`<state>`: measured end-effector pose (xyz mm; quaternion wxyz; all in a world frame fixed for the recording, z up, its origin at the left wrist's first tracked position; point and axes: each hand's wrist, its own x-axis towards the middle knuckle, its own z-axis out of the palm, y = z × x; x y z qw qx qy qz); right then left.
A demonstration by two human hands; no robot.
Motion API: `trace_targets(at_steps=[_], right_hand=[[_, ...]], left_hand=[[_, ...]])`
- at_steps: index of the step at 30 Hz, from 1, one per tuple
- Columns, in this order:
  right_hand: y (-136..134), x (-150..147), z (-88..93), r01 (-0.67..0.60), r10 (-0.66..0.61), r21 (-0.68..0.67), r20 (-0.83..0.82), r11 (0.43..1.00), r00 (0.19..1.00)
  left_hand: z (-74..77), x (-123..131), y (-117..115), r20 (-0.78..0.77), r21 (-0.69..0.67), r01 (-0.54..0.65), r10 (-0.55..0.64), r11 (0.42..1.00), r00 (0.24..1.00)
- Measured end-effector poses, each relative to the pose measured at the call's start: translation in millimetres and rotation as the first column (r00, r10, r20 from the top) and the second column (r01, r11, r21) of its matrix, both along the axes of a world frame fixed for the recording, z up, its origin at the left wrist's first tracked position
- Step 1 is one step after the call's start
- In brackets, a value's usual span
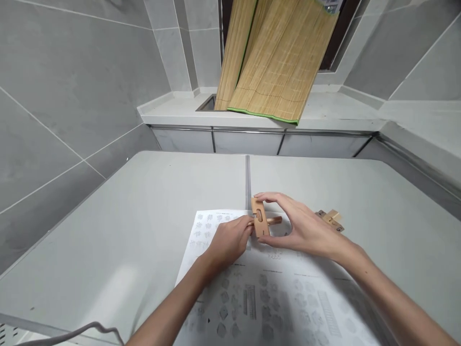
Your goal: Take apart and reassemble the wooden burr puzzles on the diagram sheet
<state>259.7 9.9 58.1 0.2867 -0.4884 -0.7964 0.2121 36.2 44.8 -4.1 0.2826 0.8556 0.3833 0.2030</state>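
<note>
The left hand (pixel 230 240) pinches the near end of a thin rod (pixel 274 220), which crosses a slotted wooden block (pixel 259 218). The right hand (pixel 306 226) grips that upright block between forefinger and thumb. Both are held just above a printed sheet (pixel 252 298) of small diagrams; its text is too blurred to read. Loose wooden pieces (pixel 331 219) lie to the right on the grey table (pixel 126 230). A bamboo mat (pixel 277 62) leans behind, its label illegible.

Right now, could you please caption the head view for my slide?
Left hand pinches a wooden rod crossing a slotted wooden block held by the right hand, over a printed sheet.
</note>
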Motion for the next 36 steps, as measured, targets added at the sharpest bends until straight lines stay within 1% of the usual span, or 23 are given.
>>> trace_targets(at_steps=[4, 6, 8, 11, 14, 17, 19, 21, 24, 28, 32, 36], right_hand=[[7.4, 0.5, 15.1, -0.061, 0.063, -0.031, 0.063, 0.998, 0.996], [10.0, -0.2, 22.7, -0.068, 0.083, -0.123, 0.122, 0.990, 0.989], [11.8, -1.7, 27.7, -0.047, 0.088, -0.226, 0.174, 0.973, 0.981], [14.0, -4.3, 29.8, -0.009, 0.080, -0.341, 0.195, 0.940, 0.978], [17.4, -4.8, 29.2, 0.001, 0.080, -0.417, 0.178, 0.909, 0.981], [21.7, -2.2, 29.1, -0.009, 0.093, -0.483, 0.150, 0.875, 0.984], [24.2, 0.8, 29.2, -0.016, 0.102, -0.502, 0.144, 0.865, 0.984], [26.4, 3.9, 29.4, -0.017, 0.115, -0.500, 0.165, 0.866, 0.980], [29.2, 8.2, 30.2, -0.008, 0.126, -0.497, 0.205, 0.868, 0.970], [32.0, 13.0, 32.3, 0.003, 0.135, -0.489, 0.247, 0.872, 0.960], [32.1, 17.9, 33.2, 0.016, 0.129, -0.477, 0.269, 0.879, 0.955], [31.6, 24.5, 34.7, 0.012, 0.132, -0.488, 0.260, 0.873, 0.957]], left_hand=[[-0.5, 0.6, 0.5, -0.028, -0.017, -0.011, 0.010, 1.000, 1.000], [0.4, 0.6, 0.4, -0.037, -0.026, -0.010, 0.009, 1.000, 0.999], [0.7, 0.3, 0.3, -0.042, -0.029, -0.005, 0.004, 1.000, 0.999], [0.1, -0.6, 0.1, -0.039, -0.033, -0.003, 0.001, 0.999, 0.999], [-0.7, -1.1, -0.3, -0.040, -0.027, 0.007, -0.008, 1.000, 0.999], [-1.1, -1.1, -0.6, -0.070, 0.022, 0.028, -0.026, 0.999, 0.997], [-1.3, -0.7, -0.5, -0.094, 0.069, 0.053, -0.046, 0.996, 0.995], [-1.6, -0.1, 0.0, -0.115, 0.096, 0.085, -0.073, 0.992, 0.991], [-1.5, 0.7, 1.0, -0.134, 0.099, 0.109, -0.095, 0.989, 0.986], [0.6, 1.6, 1.5, -0.126, 0.120, 0.110, -0.095, 0.987, 0.987], [3.7, 3.1, 0.6, -0.096, 0.101, 0.100, -0.091, 0.990, 0.991], [6.5, 4.2, -0.7, -0.060, 0.058, 0.101, -0.097, 0.993, 0.993]])
